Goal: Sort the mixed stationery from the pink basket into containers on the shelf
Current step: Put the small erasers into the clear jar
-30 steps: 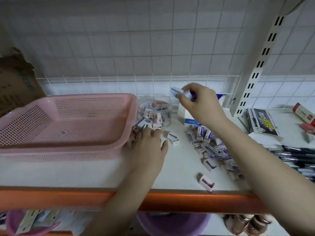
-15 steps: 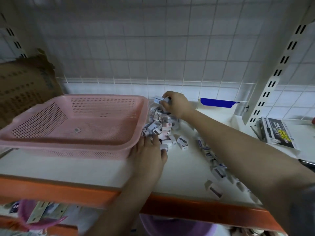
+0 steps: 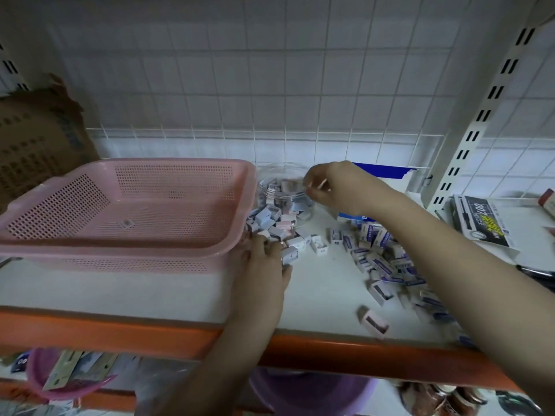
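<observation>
While the right hand [image 3: 339,187] hovers with loosely curled, empty fingers over the clear jar [image 3: 285,190] near the shelf's back edge, the left hand [image 3: 264,265] rests flat on scattered sharpeners [image 3: 279,229] beside the pink basket [image 3: 126,211].

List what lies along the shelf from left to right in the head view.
Cardboard box → pink basket → clear jar → blue-labelled erasers → black printed pack.
</observation>
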The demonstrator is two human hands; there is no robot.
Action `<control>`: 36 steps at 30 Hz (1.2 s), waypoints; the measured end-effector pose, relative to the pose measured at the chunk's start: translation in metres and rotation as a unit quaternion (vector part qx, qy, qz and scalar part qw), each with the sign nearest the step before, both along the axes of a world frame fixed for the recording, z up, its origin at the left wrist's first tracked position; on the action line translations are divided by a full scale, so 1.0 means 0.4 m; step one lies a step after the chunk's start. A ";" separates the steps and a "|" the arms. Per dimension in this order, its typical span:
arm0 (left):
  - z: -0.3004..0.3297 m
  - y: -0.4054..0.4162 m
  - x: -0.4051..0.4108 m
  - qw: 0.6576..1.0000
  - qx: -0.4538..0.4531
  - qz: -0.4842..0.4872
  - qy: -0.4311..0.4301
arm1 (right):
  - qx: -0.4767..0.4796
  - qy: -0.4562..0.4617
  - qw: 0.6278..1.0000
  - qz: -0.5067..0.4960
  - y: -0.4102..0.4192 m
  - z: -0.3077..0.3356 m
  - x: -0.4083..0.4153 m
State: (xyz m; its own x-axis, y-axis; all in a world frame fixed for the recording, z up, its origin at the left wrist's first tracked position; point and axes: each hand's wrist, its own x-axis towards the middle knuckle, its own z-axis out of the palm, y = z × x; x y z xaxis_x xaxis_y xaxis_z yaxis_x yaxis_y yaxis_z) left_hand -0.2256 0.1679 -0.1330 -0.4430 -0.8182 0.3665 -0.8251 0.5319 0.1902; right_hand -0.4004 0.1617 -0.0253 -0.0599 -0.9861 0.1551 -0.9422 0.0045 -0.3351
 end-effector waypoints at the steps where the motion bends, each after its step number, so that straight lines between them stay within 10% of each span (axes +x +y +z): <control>1: -0.011 -0.005 0.000 1.000 -0.002 -0.008 0.009 | 0.027 0.011 1.000 -0.002 0.028 0.001 0.004; 8: -0.008 -0.019 0.017 0.997 0.014 -0.027 0.069 | 0.227 0.110 0.963 -0.097 0.136 -0.061 0.043; 18: 0.036 0.003 0.015 0.987 0.005 -0.077 0.143 | 0.143 0.163 0.964 -0.152 0.062 -0.197 0.087; 36: 0.274 -0.113 -0.027 0.932 0.149 -0.169 0.283 | -0.021 -0.119 0.991 -0.059 0.228 -0.175 0.051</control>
State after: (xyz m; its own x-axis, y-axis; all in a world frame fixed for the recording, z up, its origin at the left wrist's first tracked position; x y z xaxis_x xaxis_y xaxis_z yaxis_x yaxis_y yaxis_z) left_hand -0.2364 0.1228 -0.0236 -0.4994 -0.7693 0.3985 -0.3422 0.5977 0.7250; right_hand -0.3800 0.2529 -0.0951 -0.2137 -0.9630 0.1643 -0.8303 0.0905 -0.5499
